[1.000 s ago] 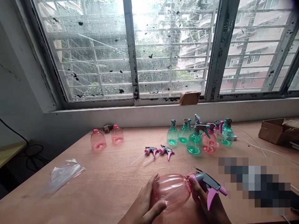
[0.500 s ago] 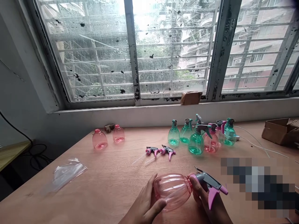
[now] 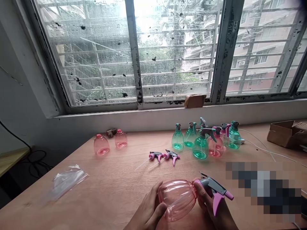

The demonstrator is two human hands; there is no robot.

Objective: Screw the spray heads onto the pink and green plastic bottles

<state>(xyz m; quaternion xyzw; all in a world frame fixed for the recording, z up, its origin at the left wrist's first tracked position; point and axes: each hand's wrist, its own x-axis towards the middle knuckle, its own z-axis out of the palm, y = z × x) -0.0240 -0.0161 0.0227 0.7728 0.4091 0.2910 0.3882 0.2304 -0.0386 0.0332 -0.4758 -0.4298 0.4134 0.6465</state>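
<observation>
A clear pink spray bottle (image 3: 177,198) lies on its side in the air above the table's front, its base toward the left. My left hand (image 3: 151,207) is closed around the base end, thumb on the near side. At the neck, my right hand (image 3: 207,201) grips the pink collar of a grey and pink trigger sprayer (image 3: 214,188), which sits on the bottle's mouth. The sprayer's nozzle points right and its trigger hangs down. Whether the collar is fully threaded is hidden by the fingers. Two loose pink trigger sprayers (image 3: 171,155) with thin tubes lie beyond my hands.
Two pink bottles without tops (image 3: 101,146) stand at the back left. Several green and pink spray bottles (image 3: 200,148) with sprayers stand at the back right. A clear plastic bag (image 3: 68,182) lies left, a cardboard box (image 3: 279,134) far right, near a white cable (image 3: 280,150).
My left fingers and thumb have shifted slightly on the bottle, which seems turned a little. My right hand stays at the collar. The whole view has moved slightly.
</observation>
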